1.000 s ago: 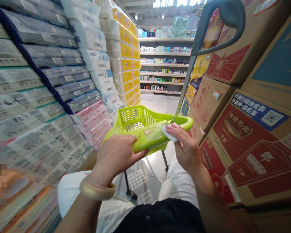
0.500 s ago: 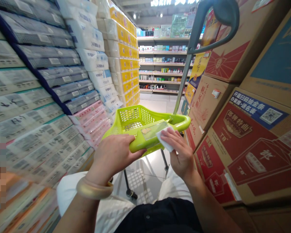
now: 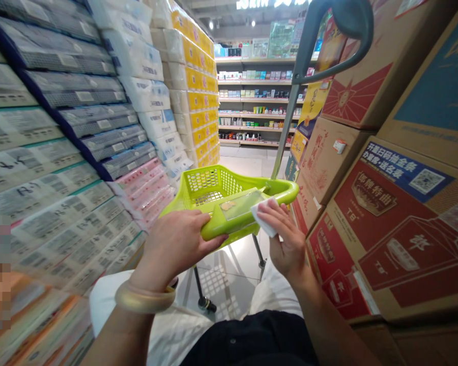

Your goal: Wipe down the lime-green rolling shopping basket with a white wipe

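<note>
Grip of left hand (image 3: pixel 175 244) wraps the green basket (image 3: pixel 284 189) rim; right hand (image 3: pixel 286 241) pinches a white wipe (image 3: pixel 262 222) against it.

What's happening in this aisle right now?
A person works on a green basket cart between stacked tissue packs and cardboard boxes. The left hand clasps the basket's near rim. The right hand presses a folded white wipe against the same rim, beside a clear panel set into it.
</note>
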`<act>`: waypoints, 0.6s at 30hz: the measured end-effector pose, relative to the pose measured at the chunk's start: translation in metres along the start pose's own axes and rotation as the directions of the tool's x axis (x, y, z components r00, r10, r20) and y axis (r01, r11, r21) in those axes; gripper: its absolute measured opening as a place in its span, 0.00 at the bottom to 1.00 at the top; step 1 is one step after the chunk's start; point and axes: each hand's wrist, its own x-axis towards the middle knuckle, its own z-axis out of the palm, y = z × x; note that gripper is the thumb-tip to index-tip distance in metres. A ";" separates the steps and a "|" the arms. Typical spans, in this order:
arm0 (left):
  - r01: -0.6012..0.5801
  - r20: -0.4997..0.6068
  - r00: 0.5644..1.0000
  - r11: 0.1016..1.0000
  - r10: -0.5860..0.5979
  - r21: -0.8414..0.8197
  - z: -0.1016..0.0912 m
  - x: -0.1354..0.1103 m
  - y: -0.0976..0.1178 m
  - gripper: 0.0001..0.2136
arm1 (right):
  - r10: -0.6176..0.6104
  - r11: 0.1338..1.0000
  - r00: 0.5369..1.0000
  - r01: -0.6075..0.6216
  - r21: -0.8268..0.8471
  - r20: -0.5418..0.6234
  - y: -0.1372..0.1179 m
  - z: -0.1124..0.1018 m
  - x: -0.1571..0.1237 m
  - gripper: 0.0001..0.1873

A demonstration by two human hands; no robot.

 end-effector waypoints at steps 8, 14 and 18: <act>-0.077 -0.046 0.996 0.997 0.076 -0.012 0.005 -0.001 -0.015 0.23 | 0.108 0.993 0.992 -0.111 -0.045 -0.067 0.006 -0.002 0.004 0.20; -0.141 -0.068 0.988 0.990 0.141 -0.003 0.007 -0.005 -0.033 0.24 | 0.020 0.998 0.999 -0.018 -0.053 0.043 0.001 -0.002 0.011 0.21; -0.178 -0.113 0.978 0.983 0.173 -0.034 0.011 -0.009 -0.048 0.25 | 0.122 0.979 0.989 -0.134 -0.152 -0.087 0.010 -0.008 0.014 0.18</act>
